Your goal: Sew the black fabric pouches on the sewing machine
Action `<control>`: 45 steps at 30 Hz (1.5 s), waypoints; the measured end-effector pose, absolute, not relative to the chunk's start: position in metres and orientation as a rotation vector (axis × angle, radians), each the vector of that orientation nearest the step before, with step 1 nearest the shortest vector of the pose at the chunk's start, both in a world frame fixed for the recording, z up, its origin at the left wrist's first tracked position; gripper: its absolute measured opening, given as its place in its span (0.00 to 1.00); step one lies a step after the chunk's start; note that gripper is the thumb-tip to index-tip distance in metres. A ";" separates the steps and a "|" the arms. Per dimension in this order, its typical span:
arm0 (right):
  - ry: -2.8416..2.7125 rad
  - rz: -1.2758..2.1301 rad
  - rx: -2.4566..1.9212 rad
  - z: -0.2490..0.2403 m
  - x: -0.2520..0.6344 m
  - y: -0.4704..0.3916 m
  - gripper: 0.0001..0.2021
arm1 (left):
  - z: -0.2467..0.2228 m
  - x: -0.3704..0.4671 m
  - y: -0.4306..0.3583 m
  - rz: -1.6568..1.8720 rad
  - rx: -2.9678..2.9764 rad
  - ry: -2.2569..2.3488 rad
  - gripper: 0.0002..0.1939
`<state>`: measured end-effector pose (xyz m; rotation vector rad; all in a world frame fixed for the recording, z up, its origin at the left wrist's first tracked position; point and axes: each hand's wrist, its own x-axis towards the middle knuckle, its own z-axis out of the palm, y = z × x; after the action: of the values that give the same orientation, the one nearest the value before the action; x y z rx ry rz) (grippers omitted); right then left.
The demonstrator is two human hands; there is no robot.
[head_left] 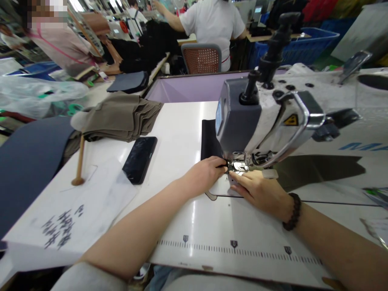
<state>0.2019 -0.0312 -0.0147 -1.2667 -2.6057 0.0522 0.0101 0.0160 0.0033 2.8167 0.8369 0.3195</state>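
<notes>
A sewing machine (239,117) stands on the white table, its needle area low at the centre. Dark fabric (209,139) lies flat left of the machine head and runs to the presser foot (241,166). My left hand (206,174) presses the near edge of that fabric, fingers together beside the foot. My right hand (260,190), with a dark bracelet at the wrist, lies at the near side of the foot, fingers stretched out and fingertips close to the left hand's. The material right under the fingertips is mostly hidden.
On the left are a black phone (140,159), a paper with handwriting (66,218), a wooden stick (80,161) and a stack of brown fabric (121,115). Behind the table are a chair (202,58), a person in white (212,24) and a blue basket (303,48).
</notes>
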 end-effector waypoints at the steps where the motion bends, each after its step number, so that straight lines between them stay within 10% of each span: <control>1: -2.601 0.059 -1.282 -0.016 0.202 -0.031 0.16 | 0.003 0.011 0.018 0.332 2.822 0.851 0.11; 45: -2.702 0.030 -0.777 0.004 0.200 -0.048 0.15 | 0.029 0.006 -0.020 -0.048 2.911 0.554 0.09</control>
<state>0.2003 -0.0478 0.0039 -0.7767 -2.7019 0.0303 0.0059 -0.0199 0.0290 2.9108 0.5545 -0.0476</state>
